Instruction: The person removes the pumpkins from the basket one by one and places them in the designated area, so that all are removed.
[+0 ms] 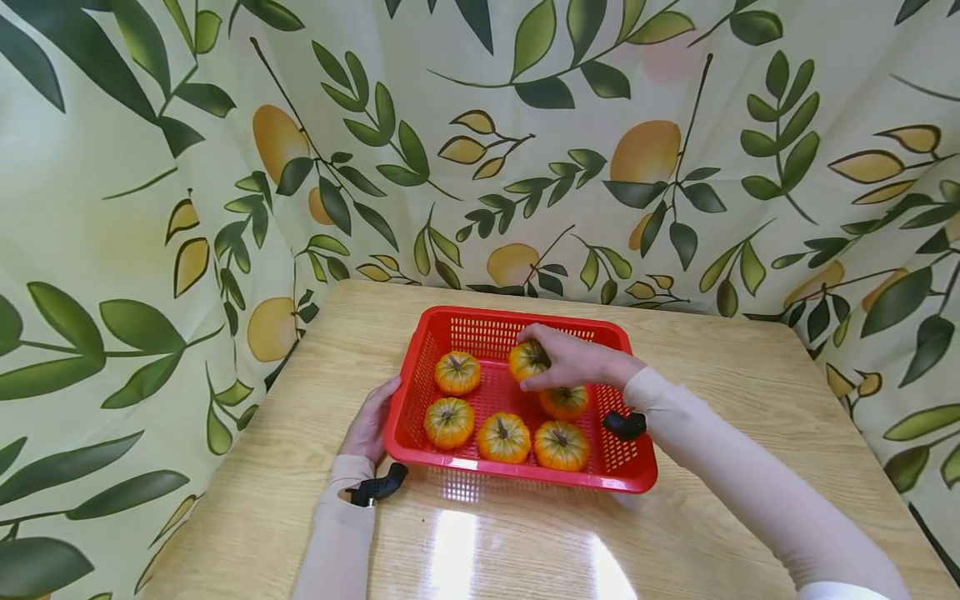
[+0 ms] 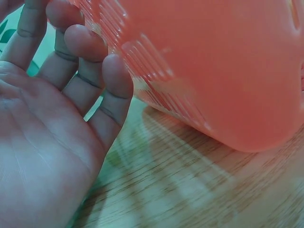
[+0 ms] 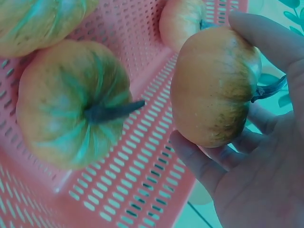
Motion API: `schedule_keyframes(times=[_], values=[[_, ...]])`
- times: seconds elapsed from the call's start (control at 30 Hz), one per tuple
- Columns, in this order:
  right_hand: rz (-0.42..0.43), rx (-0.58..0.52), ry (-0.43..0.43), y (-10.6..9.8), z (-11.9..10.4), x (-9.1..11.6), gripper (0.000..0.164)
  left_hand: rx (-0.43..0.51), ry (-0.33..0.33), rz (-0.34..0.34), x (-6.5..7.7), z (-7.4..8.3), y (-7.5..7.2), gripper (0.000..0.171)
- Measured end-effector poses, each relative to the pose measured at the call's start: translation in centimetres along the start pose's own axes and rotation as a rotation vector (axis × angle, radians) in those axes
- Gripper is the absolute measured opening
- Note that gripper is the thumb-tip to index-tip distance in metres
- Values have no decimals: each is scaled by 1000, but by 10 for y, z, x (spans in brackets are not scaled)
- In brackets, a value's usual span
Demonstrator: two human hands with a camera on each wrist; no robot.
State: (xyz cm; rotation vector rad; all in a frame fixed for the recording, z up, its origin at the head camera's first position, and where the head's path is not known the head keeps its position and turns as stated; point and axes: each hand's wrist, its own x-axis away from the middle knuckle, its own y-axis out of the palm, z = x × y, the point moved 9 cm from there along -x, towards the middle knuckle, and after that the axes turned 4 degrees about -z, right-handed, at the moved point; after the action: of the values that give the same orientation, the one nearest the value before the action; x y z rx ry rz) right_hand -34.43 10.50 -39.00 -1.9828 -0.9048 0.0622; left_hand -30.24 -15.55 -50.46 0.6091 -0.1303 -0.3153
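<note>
A red plastic basket [image 1: 517, 479] with slotted walls holds several small orange pumpkins with dark stems, among them a front-right pumpkin [image 1: 561, 447] and a back-left pumpkin [image 1: 457, 372]. My right hand [image 1: 576, 360] reaches in over the right wall and grips one pumpkin [image 3: 213, 85] between thumb and fingers, its stem toward the palm. Just below that hand another pumpkin [image 1: 566, 403] is partly covered. My left hand [image 1: 367, 423] is at the basket's left wall, fingers slightly bent with the fingertips right at its outside; the palm faces the camera in the left wrist view.
The basket stands on a light wooden table [image 1: 720, 375], with wood surface on all sides of it. A curtain [image 1: 570, 192] printed with leaves and fruit hangs behind and along both sides. Light glares off the table in front of the basket.
</note>
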Motion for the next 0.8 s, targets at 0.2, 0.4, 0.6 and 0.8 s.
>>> schedule_keyframes(times=[0.2, 0.4, 0.6, 0.8], values=[[39, 5, -2, -11, 4, 14, 72, -6, -10, -10, 2, 0, 2, 27], [93, 24, -8, -25, 6, 30, 73, -10, -8, -19, 2, 1, 3, 29], [166, 21, -38, -42, 10, 43, 71, 37, 10, -76, 0, 3, 9, 36], [202, 28, -24, -56, 19, 54, 69, 65, 12, -83, 2, 4, 10, 36]])
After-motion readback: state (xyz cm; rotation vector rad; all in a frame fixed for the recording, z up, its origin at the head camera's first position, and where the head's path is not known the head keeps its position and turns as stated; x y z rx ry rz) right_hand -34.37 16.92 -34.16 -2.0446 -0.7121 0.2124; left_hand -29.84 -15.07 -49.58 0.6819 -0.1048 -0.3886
